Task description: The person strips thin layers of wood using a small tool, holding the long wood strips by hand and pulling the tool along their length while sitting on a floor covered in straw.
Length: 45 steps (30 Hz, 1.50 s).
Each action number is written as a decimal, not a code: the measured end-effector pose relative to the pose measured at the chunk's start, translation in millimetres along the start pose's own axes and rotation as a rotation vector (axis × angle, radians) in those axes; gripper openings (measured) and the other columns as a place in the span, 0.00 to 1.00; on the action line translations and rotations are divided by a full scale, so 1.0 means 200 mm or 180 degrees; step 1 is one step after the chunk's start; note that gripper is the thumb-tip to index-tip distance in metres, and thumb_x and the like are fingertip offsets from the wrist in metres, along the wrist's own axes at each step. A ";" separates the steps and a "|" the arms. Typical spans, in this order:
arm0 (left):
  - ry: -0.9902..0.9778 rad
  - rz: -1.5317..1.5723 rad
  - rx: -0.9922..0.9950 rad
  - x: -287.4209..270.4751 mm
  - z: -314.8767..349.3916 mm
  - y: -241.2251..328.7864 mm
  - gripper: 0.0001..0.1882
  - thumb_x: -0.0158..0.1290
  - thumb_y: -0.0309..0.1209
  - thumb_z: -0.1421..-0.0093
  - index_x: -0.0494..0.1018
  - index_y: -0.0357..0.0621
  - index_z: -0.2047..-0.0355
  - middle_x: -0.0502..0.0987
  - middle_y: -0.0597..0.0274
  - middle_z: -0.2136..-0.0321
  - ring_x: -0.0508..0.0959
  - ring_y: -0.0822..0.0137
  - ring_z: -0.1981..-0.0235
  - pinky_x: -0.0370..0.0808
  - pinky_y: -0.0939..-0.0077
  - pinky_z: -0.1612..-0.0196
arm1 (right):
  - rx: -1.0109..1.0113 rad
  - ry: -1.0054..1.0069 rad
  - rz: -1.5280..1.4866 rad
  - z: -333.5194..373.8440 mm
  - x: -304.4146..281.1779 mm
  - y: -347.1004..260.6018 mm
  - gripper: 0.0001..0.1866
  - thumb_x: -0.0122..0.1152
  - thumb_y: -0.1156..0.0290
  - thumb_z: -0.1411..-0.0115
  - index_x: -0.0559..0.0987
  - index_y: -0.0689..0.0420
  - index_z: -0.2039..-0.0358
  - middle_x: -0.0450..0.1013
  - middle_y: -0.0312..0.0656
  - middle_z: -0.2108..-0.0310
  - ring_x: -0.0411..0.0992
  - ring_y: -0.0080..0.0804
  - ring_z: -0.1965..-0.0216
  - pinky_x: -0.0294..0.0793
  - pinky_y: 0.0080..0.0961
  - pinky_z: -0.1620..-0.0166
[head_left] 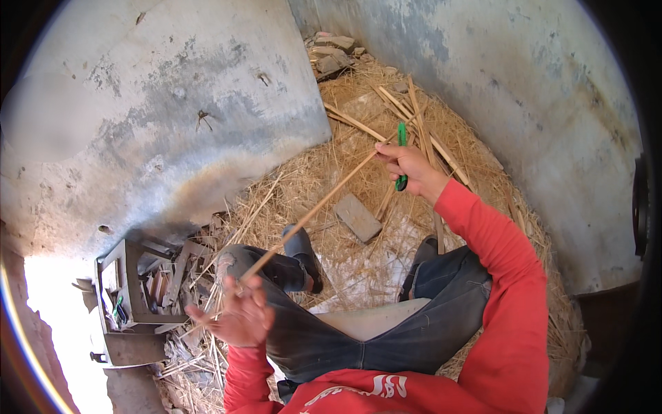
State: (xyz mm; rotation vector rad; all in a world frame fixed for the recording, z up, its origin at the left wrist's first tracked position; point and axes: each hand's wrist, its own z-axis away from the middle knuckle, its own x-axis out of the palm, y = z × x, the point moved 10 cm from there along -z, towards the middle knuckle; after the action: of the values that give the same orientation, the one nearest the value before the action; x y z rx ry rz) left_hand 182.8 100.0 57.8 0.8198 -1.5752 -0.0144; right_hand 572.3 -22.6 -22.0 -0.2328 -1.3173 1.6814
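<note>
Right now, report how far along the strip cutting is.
Done: pale shavings litter the straw between the shoes, and several split strips lie by the wall. In hand: the left hand holds one end of a long thin strip; the right hand grips its far end along with a green utility knife. Left: cannot tell which floor strips remain uncut.

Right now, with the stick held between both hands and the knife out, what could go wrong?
1. The right hand grips the green knife against the long thin stick; a slip could send the knife along the stick toward the left hand at the other end.
2. The stick passes over the raised knee, so a slip could also hit the leg.
3. Loose straw underfoot may give poor footing.
</note>
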 end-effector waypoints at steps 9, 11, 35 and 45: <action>0.0351 -0.3812 0.2620 0.32 -0.30 0.48 0.17 0.44 0.42 0.28 0.69 0.40 0.52 0.73 0.52 0.58 0.78 0.62 0.61 0.82 0.71 0.68 | 0.0387 -0.1051 0.2369 0.25 0.18 -0.02 0.22 0.59 0.50 0.35 0.78 0.59 0.58 0.80 0.41 0.68 0.56 0.12 0.85 0.57 0.17 0.82; 0.0684 -0.3515 0.2539 0.29 -0.33 0.51 0.16 0.42 0.41 0.27 0.69 0.42 0.51 0.75 0.52 0.58 0.80 0.60 0.59 0.83 0.67 0.62 | -0.0535 -0.0324 0.2800 0.31 0.01 -0.31 0.28 0.54 0.43 0.35 0.79 0.59 0.57 0.80 0.41 0.69 0.59 0.13 0.85 0.57 0.16 0.83; 0.0170 -0.4351 0.1597 0.29 -0.90 0.01 0.13 0.45 0.31 0.28 0.71 0.31 0.56 0.79 0.54 0.63 0.82 0.63 0.59 0.84 0.70 0.58 | 0.0929 0.1745 0.2690 1.31 -1.86 2.64 0.15 0.55 0.73 0.37 0.76 0.65 0.51 0.76 0.44 0.75 0.75 0.32 0.78 0.73 0.29 0.76; 0.0324 -0.4560 0.1580 0.26 -0.93 0.03 0.12 0.45 0.32 0.28 0.71 0.32 0.56 0.80 0.53 0.64 0.83 0.62 0.60 0.84 0.71 0.60 | 0.1424 0.1964 0.1949 1.33 -1.81 2.47 0.07 0.60 0.74 0.42 0.78 0.67 0.67 0.76 0.47 0.77 0.76 0.32 0.77 0.74 0.33 0.73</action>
State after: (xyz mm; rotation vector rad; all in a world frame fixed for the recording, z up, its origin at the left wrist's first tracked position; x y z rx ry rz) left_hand 344.5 161.5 143.4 2.1425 -0.6024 -0.6131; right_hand 319.8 -453.0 -465.9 -0.8714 -0.4024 2.1144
